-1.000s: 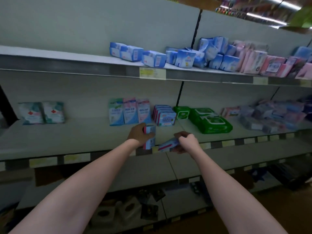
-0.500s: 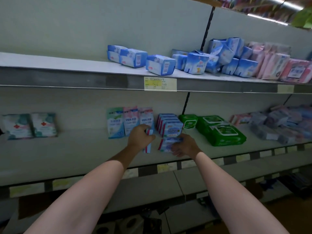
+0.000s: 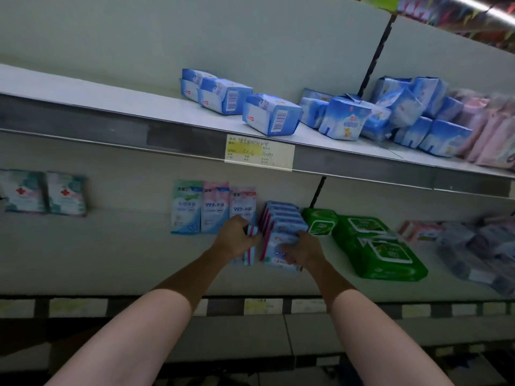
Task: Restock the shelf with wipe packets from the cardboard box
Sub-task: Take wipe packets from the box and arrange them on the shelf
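two hands (image 3: pixel 237 239) (image 3: pixel 302 250) each grip an upright blue-and-red wipe packet (image 3: pixel 250 246) (image 3: pixel 278 250), the right one touching the row (image 3: pixel 281 215) behind.

Two upright pink packets (image 3: pixel 215 207) each read "999"; the yellow shelf tag's (image 3: pixel 259 152) handwriting is illegible.

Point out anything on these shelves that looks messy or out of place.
The blue packs on the upper shelf stand out: one lies turned at an angle near the edge, and those by the upright are heaped at odd tilts rather than lined up. The row of wipe packets between the hands looks tidy.
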Demonstrator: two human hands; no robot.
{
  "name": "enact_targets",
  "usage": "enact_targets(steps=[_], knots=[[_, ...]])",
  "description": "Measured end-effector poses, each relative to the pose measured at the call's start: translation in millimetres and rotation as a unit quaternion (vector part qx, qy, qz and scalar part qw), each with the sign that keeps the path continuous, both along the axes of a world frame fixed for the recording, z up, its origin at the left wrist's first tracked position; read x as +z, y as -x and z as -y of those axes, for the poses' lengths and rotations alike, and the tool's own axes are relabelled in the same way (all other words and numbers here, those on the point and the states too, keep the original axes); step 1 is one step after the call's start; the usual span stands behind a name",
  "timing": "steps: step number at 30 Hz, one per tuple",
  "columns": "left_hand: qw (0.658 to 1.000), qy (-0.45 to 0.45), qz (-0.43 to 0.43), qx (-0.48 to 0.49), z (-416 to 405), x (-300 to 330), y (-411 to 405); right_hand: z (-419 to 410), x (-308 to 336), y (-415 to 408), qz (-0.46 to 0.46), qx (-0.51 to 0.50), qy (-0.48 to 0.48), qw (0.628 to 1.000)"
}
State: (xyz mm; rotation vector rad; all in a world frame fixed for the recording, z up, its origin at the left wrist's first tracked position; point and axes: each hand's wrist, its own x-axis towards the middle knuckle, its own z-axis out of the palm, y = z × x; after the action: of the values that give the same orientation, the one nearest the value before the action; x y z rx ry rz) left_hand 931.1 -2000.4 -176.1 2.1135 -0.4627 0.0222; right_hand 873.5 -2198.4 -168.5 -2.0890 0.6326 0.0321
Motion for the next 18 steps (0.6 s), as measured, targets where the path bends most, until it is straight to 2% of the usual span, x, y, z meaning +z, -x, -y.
enact_targets(steps=[5, 12, 15, 18], knots=[[0.998, -0.033, 0.044, 0.008, 16, -1, -9, 12, -6, -20, 0.054, 0.086, 0.232, 0.967], [0.991, -0.119, 0.044, -0.053, 29, -13, -10, 17, -15, -32, 0.059, 0.081, 0.197, 0.975], [0.988, -0.129, 0.056, -0.062, 26, -8, -12, 17, -22, -28, 0.100, 0.049, 0.114, 0.987], [0.991, -0.117, 0.048, -0.053, 16, -5, -16, 14, -13, -12, 0.143, 0.039, 0.122, 0.981]])
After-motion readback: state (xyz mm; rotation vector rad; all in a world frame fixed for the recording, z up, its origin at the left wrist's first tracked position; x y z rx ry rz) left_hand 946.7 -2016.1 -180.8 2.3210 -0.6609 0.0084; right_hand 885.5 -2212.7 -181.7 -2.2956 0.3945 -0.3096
